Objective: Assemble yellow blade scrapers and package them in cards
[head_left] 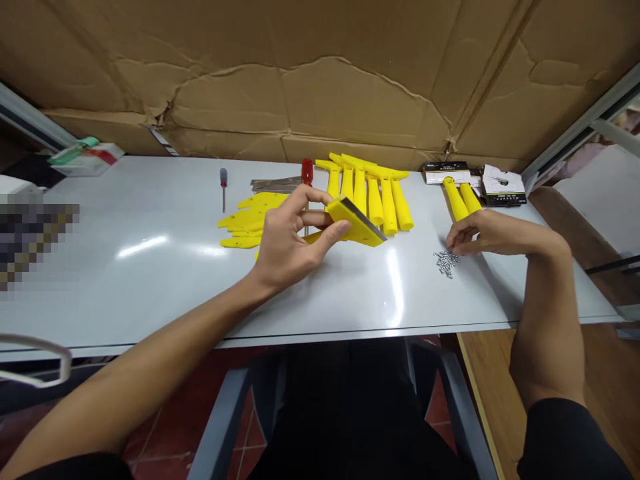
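My left hand (287, 243) grips a yellow plastic scraper (363, 230) above the middle of the table, with a dark, thin metal blade edge along its upper side. The thumb presses on the scraper's head; part of its handle is hidden behind the fingers. To the right, my right hand (473, 233) is lowered to a small pile of silver screws (445, 265). Its fingertips are pinched together at the pile's upper edge, and whatever is between them is too small to make out.
Behind the left hand lie flat yellow plastic pieces (255, 212), thin metal blades (275, 185) and a red-handled screwdriver (307, 172). A grey screwdriver (223, 190) is further left. Several yellow scraper handles (361, 190) line the back; packaged scrapers (454, 197) lie right. Cardboard (300, 100) walls the rear.
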The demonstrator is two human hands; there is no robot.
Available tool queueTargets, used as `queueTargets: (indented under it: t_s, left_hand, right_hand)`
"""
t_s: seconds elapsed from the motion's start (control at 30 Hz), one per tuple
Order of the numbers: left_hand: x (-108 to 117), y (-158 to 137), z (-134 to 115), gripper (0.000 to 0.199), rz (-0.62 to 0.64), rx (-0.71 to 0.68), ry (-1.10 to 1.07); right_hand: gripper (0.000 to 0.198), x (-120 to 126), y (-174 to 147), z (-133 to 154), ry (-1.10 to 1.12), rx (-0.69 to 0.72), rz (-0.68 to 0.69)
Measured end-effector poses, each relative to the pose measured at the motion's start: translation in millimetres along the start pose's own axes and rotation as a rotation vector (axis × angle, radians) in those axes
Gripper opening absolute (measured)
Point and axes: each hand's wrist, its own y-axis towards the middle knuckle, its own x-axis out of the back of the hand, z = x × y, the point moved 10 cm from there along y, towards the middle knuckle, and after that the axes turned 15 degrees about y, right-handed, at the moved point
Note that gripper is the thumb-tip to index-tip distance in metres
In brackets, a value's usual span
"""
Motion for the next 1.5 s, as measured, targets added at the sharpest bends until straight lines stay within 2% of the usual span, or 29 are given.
queueTargets:
  t_s: [0.07, 0.17, 0.27, 0.37, 0.43, 0.57, 0.7, 0.77, 0.83, 0.93, 1.03, 1.1, 1.17, 1.23, 1.33, 1.4, 1.5]
  left_hand:
    - [4, -3, -13, 0.028, -0.077, -0.167, 0.119]
    - [5, -17, -39, 0.021, -0.173, -0.493, 0.275]
    - [0, -37, -61, 0.023, -0.198, -0.801, 0.377]
    - [-5, -55, -75, 0.017, -0.196, -1.029, 0.456]
    - [-7, -62, -80, 0.010, -0.204, -1.115, 0.505]
    - [-8, -65, -81, 0.011, -0.169, -1.137, 0.523]
    - [-10, -67, -78, 0.018, -0.082, -1.131, 0.541]
    - [-17, -62, -69, 0.020, 0.040, -1.040, 0.500]
    - [-23, -56, -56, 0.022, 0.155, -0.904, 0.396]
    - [-27, -52, -39, 0.022, 0.183, -0.795, 0.268]
    - [-29, -54, -32, 0.025, 0.149, -0.805, 0.226]
    - [-31, -56, -32, 0.024, 0.150, -0.833, 0.242]
    - [-35, -60, -34, 0.021, 0.152, -0.876, 0.309]
    - [-35, -64, -38, 0.021, 0.112, -0.930, 0.356]
    - [-28, -67, -43, 0.023, 0.033, -0.955, 0.285]
    - [-30, -65, -40, 0.024, 0.056, -0.927, 0.282]
    - [-39, -68, -36, 0.023, 0.097, -0.950, 0.427]
  right_hand:
    - [0.041, -3, 3, 4, -0.029, 0.004, 0.001]
    - [0.035, -2, 6, 9, -0.070, 0.023, -0.039]
    - [0.030, -1, 6, 9, -0.096, -0.017, -0.068]
    - [0.028, -4, 5, 7, -0.045, -0.069, -0.065]
    - [0.028, -5, 5, 7, 0.007, -0.063, -0.062]
    - [0.024, -4, 7, 5, -0.053, -0.025, -0.060]
    - [0.022, 4, 4, 10, -0.153, 0.032, -0.126]
    - [0.021, 9, -1, 20, -0.169, 0.053, -0.201]
    - [0.022, 16, -8, 41, -0.076, 0.137, -0.350]
    - [0.026, 13, -26, 92, 0.216, 0.462, -0.562]
    - [0.013, -19, -43, 149, 0.309, 0.892, -0.540]
    - [0.010, -41, -53, 174, 0.267, 1.091, -0.508]
    - [0.012, -57, -59, 189, 0.218, 1.221, -0.490]
    - [0.012, -66, -62, 195, 0.178, 1.281, -0.484]
    - [0.011, -71, -60, 196, 0.130, 1.268, -0.497]
    - [0.011, -74, -61, 197, 0.094, 1.271, -0.510]
    - [0.013, -79, -64, 196, 0.031, 1.292, -0.533]
